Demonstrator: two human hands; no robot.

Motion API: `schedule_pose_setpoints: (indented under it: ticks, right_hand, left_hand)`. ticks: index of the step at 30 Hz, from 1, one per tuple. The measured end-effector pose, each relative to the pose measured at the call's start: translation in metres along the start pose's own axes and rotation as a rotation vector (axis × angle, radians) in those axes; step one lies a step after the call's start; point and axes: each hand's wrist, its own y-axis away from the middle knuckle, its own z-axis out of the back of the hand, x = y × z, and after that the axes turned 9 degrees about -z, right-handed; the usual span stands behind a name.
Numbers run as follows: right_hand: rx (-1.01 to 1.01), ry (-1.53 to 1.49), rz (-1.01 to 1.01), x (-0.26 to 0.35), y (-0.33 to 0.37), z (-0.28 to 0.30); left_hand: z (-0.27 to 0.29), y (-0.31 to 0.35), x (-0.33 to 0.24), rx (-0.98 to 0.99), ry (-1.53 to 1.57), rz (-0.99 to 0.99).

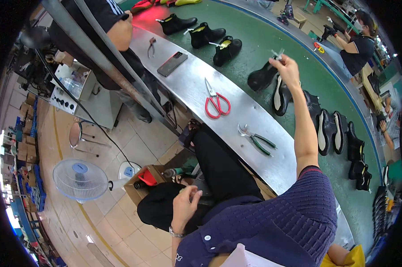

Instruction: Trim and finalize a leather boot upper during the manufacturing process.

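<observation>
The right hand (287,71), stretched out to two o'clock, has its thumb and fingers pinched at the top of a glossy black ankle boot with a pale strip at its opening (259,79). The boot's toe points toward eight o'clock, over a wide green work surface (254,38); whether it touches that surface cannot be told. The left hand (186,207), at six o'clock above the lap, is loosely curled, with nothing visible in it. The two hands are well apart.

Just beside the held boot, on its four o'clock side, lies a black shoe showing a long cream face (279,97). More black footwear runs on from three to four o'clock, and three upright black boots with pale tags (227,50) stand from eleven to one.

On the silver metal ledge (243,113) nearer the body are red-handled scissors (216,104) just past twelve, green-handled cutters (257,139) at three, and a dark rectangular phone (172,64) at eleven.

The step in hand looks like lifting or setting down one boot; which, cannot be told. Either calls for a firm pinch and clearance from the neighbouring shoe.
</observation>
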Motion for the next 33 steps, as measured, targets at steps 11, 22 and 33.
schedule_pose_setpoints:
  ticks: [11, 22, 33]
  right_hand:
    - [1.097, -0.542, -0.136, 0.212, 0.186, -0.044]
    - [1.451, -0.553, -0.178, 0.204, 0.269, -0.154]
    - [0.456, 0.557, 0.325, -0.018, 0.240, -0.077]
  left_hand:
    - [0.040, -0.061, -0.015, 0.041, 0.491, -0.313]
    - [-0.005, 0.044, 0.050, -0.315, 0.763, 0.007]
    - [0.021, 0.089, 0.079, -0.503, 0.859, 0.359]
